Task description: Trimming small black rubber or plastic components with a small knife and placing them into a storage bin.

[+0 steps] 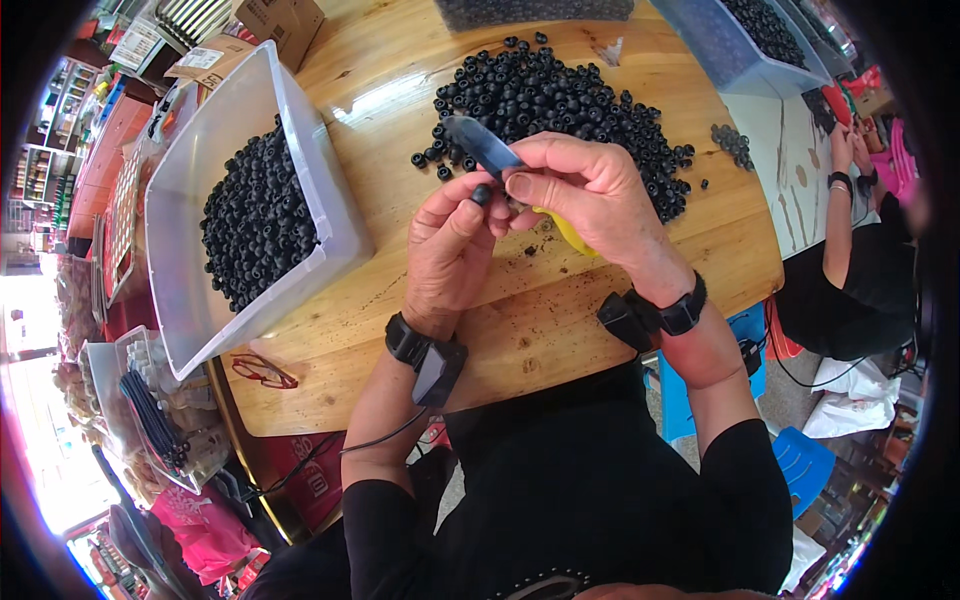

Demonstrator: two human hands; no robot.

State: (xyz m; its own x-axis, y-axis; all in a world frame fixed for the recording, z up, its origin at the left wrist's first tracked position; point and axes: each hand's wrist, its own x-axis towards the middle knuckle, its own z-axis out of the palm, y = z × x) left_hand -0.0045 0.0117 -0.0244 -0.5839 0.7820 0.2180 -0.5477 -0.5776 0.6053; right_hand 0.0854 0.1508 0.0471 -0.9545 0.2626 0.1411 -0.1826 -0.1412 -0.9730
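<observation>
Bead, dark and round, sits near the centre of the frame, pinched between thumb and finger of the left hand. Right hand closes round a yellow-handled knife, its blade pointing upper left; trimming seems in hand, and the next move likely calls for small strokes clear of the fingertips.

Bare left hand is in a thumb-and-finger pinch, bare right hand curled tight right by it, both bare forearms kinda angled inward.
</observation>
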